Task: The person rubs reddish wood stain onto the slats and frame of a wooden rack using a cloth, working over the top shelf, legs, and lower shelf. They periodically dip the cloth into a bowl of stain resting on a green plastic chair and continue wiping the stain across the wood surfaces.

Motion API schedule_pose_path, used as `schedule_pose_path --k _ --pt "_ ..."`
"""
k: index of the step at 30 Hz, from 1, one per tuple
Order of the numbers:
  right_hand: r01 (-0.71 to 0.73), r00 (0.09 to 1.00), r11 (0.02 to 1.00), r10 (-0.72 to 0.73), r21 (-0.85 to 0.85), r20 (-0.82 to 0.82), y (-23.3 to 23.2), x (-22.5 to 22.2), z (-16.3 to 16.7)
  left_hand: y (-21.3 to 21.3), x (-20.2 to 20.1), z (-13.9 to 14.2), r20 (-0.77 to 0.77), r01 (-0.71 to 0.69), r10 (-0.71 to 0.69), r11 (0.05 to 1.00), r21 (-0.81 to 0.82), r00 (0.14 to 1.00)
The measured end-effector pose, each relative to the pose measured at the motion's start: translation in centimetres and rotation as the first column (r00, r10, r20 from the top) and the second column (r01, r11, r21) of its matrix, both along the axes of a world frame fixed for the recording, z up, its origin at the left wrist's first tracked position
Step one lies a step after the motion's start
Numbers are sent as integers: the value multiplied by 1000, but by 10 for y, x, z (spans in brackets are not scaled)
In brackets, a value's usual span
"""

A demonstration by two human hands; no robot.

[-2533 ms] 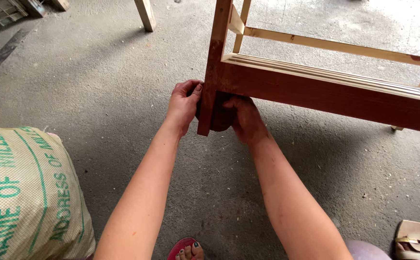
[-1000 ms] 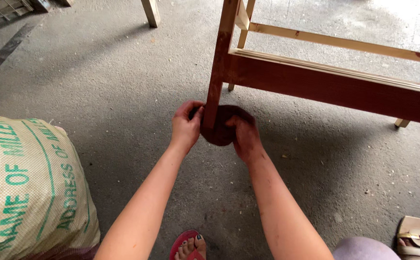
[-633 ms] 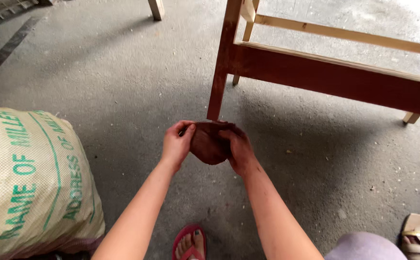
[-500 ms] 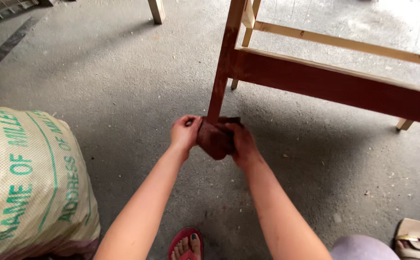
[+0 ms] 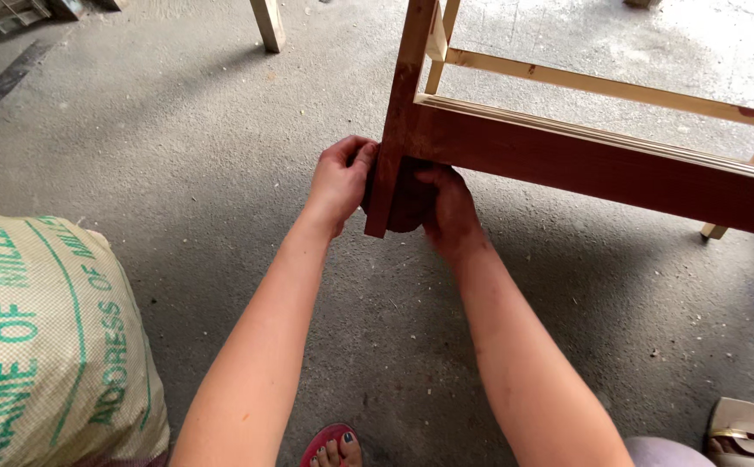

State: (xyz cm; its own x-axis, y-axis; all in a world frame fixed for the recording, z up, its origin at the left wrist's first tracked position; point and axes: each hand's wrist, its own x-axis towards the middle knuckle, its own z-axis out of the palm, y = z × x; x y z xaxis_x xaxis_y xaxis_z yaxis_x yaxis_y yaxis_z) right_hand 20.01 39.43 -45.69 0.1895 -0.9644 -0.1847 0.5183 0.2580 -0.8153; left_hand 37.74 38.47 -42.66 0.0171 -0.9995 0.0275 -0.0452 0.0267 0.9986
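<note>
Grey concrete floor (image 5: 178,156), woven sack (image 5: 48,346) at left: we press a dark brown rag (image 5: 412,203) against the stained wooden frame's leg (image 5: 390,156), left hand (image 5: 342,182) & right hand (image 5: 450,207) both clenched on it w/ fingers curled.
</note>
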Motion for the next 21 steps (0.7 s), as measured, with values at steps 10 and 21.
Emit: schedule_pose_path --k 10,21 --pt "-73 993 994 64 -85 -97 -5 -7 -16 17 8 -6 414 8 125 953 -304 902" --pt "-46 987 989 23 -140 -160 30 5 -42 51 23 -47 453 40 156 919 -393 878"
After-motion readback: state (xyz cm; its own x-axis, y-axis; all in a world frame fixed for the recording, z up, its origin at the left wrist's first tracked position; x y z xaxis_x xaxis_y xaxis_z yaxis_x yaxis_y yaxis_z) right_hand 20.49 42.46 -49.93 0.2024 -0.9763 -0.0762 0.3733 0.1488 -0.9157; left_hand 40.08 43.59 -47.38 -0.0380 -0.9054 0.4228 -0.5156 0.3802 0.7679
